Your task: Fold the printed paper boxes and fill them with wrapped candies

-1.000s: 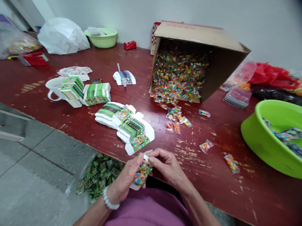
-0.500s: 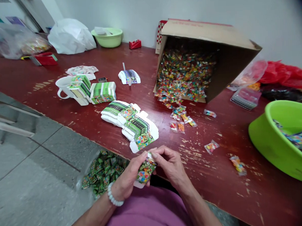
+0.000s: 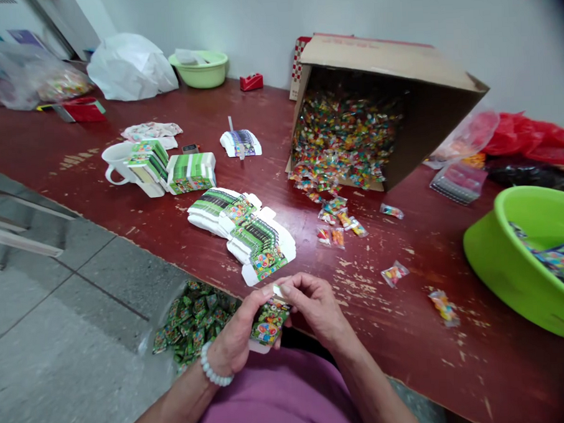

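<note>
A small green printed candy box (image 3: 270, 321) is held between both hands at the table's front edge. My left hand (image 3: 240, 328) is wrapped round its left side, thumb near the top. My right hand (image 3: 317, 306) pinches the white flap at its upper end. The lower end shows another white flap. Just beyond my hands lies a fanned stack of flat green cartons (image 3: 265, 246). Farther right, several clear candy packets (image 3: 338, 218) are scattered before a cardboard box (image 3: 397, 69) tipped on its side and heaped with more packets.
Below the table edge on the left, a clear bag holds many green boxes (image 3: 196, 321). A green basin (image 3: 509, 270) stands at the right. A white mug (image 3: 116, 159) and bundled cartons (image 3: 191, 172) sit at the left, a red tape dispenser (image 3: 251, 82) at the back.
Both hands stay on the candy box, which has tilted and shifted slightly left. My right fingers have moved a little at its top flap. The things on the table have not moved.
</note>
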`<state>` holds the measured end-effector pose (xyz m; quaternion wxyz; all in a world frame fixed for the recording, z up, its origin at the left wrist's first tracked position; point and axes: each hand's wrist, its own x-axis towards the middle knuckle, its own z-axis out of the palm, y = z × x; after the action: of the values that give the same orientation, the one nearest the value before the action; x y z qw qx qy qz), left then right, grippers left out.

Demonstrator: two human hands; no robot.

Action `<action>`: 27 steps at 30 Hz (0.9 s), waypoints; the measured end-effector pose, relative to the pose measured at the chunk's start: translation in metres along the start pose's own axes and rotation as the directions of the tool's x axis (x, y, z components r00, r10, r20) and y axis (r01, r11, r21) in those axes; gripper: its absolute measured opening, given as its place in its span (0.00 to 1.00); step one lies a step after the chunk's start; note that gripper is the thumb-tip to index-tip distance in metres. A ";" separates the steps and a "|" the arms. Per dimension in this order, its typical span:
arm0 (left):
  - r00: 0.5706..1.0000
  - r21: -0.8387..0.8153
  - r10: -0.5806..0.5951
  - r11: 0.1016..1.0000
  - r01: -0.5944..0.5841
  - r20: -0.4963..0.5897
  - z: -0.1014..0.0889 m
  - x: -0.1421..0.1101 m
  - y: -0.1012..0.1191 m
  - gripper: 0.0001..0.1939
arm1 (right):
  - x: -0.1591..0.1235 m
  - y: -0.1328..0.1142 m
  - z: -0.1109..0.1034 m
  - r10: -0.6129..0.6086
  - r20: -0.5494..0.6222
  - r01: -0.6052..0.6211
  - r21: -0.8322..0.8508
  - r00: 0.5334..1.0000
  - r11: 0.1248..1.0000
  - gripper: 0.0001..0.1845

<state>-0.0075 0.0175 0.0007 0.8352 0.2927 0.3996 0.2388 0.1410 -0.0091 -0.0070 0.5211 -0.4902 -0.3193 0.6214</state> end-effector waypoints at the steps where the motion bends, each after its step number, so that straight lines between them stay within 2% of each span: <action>1: 1.000 0.007 0.009 1.000 -0.009 -0.009 0.000 0.000 0.000 0.26 | 0.001 0.001 0.001 0.007 -0.008 -0.007 0.003 1.000 1.000 0.16; 4: 0.998 0.040 0.031 0.999 -0.029 -0.056 0.001 -0.001 -0.002 0.26 | 0.002 0.002 0.003 -0.020 -0.045 0.020 -0.017 0.999 1.000 0.16; 7: 0.997 0.074 0.035 0.997 -0.030 -0.066 0.001 -0.001 -0.003 0.27 | 0.000 0.002 0.002 -0.082 -0.072 0.074 -0.109 0.994 0.991 0.16; 12: 0.998 0.076 0.017 0.997 -0.012 -0.061 0.002 -0.002 -0.001 0.27 | -0.004 0.002 -0.004 -0.238 0.010 0.229 -0.314 0.971 0.921 0.12; 14: 0.997 0.070 0.008 0.998 -0.003 -0.070 0.002 -0.003 0.000 0.26 | -0.005 0.001 -0.006 -0.336 0.067 0.334 -0.395 0.939 0.856 0.11; 17: 0.995 0.050 -0.011 0.999 0.016 -0.094 0.002 -0.002 -0.003 0.26 | -0.007 -0.001 -0.008 -0.475 0.179 0.488 -0.549 0.862 0.679 0.08; 19: 0.992 0.026 -0.012 1.000 0.015 -0.122 0.001 -0.001 -0.005 0.25 | -0.008 -0.003 -0.009 -0.522 0.245 0.547 -0.616 0.817 0.567 0.07; 20: 0.990 0.012 0.003 1.000 -0.001 -0.138 0.001 0.000 -0.006 0.23 | -0.009 -0.003 -0.009 -0.531 0.263 0.562 -0.624 0.805 0.543 0.06; 22: 0.986 -0.025 0.037 0.999 -0.042 -0.165 0.000 0.001 -0.007 0.18 | -0.011 0.000 -0.006 -0.532 0.263 0.569 -0.597 0.805 0.566 0.04; 24: 0.983 -0.054 0.055 0.996 -0.066 -0.177 0.000 0.003 -0.008 0.15 | -0.012 0.005 -0.002 -0.516 0.237 0.549 -0.563 0.823 0.618 0.06; 27: 0.980 -0.043 0.042 0.998 -0.051 -0.192 -0.002 0.003 -0.008 0.17 | -0.013 0.015 0.005 -0.500 0.187 0.515 -0.532 0.846 0.672 0.08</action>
<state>-0.0059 0.0145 -0.0069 0.7939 0.2575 0.4652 0.2949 0.1310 -0.0246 -0.0152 0.5003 -0.5054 -0.6178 0.3356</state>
